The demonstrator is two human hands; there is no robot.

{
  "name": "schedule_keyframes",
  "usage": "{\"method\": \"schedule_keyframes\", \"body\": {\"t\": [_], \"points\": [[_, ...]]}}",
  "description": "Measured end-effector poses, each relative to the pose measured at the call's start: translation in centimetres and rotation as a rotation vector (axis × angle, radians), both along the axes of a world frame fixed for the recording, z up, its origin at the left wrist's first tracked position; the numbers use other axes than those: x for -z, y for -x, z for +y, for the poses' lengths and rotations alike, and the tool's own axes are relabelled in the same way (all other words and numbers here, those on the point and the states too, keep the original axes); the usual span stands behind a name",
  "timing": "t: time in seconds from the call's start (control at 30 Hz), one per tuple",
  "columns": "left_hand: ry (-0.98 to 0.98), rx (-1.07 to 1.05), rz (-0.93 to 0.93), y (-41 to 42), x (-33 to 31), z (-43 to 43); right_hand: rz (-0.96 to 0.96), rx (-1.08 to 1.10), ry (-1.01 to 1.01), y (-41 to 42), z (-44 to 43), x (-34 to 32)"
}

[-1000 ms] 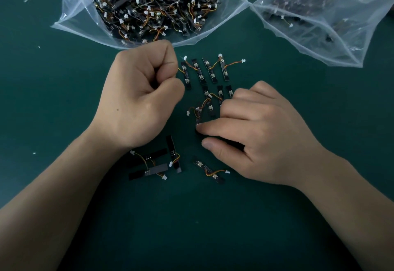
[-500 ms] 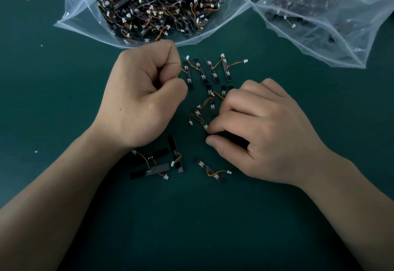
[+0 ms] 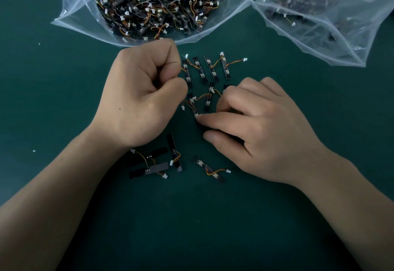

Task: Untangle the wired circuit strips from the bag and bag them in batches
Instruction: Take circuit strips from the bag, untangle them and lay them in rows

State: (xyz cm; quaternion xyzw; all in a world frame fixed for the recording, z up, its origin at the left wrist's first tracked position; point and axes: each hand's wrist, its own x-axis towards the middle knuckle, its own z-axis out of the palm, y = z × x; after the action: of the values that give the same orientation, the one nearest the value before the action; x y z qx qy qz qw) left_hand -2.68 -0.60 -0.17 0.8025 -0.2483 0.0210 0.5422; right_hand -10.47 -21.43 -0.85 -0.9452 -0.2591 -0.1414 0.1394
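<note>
Head view.

- Worktop (image 3: 191,228): dark green, carries everything listed.
- Full bag (image 3: 70,15): clear plastic, toward the far edge, left of centre, mouth open, packed with tangled black strips and orange wires.
- Second bag (image 3: 319,42): clear, toward the far right corner, touching the full bag's corner, with only a few pieces inside.
- Row of four strips (image 3: 210,68): laid side by side just in front of the full bag, between the two hands.
- Left hand (image 3: 140,98): fingers curled into a fist beside the row; whether it holds anything cannot be told.
- Right hand (image 3: 262,134): index finger and thumb pinch the held strip (image 3: 194,110) at mid-worktop, its wire looped among neighbouring pieces.
- Three loose strips (image 3: 153,164): beside the left wrist.
- Single strip (image 3: 210,169): below the right thumb.
</note>
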Motion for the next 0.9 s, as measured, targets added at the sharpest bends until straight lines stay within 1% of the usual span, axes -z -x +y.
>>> {"method": "schedule_keyframes", "body": {"t": [0.27,0.33,0.4,0.47,0.57,0.77,0.9], "points": [[-0.033,-0.026,-0.042,0.1,0.0,0.1,0.017,-0.021,-0.012,-0.1,-0.1,0.0],[-0.105,-0.036,-0.104,0.3,-0.1,0.2,-0.016,0.031,-0.052,-0.1,-0.1,0.0],[-0.206,-0.016,-0.159,0.6,-0.1,0.3,-0.051,0.134,-0.115,-0.2,-0.2,0.0],[-0.317,0.002,-0.161,0.7,-0.1,0.5,-0.05,0.254,-0.203,-0.5,-0.6,-0.1],[-0.421,0.022,-0.155,0.9,-0.1,0.5,0.031,0.352,-0.264,-0.8,-1.6,-0.1],[-0.499,-0.003,-0.157,1.3,-0.1,0.0,0.194,0.341,-0.31,-1.0,-3.0,-0.1],[-0.514,0.03,-0.143,1.2,-0.2,0.1,0.199,0.315,-0.268,-1.1,-2.6,0.0]]}}
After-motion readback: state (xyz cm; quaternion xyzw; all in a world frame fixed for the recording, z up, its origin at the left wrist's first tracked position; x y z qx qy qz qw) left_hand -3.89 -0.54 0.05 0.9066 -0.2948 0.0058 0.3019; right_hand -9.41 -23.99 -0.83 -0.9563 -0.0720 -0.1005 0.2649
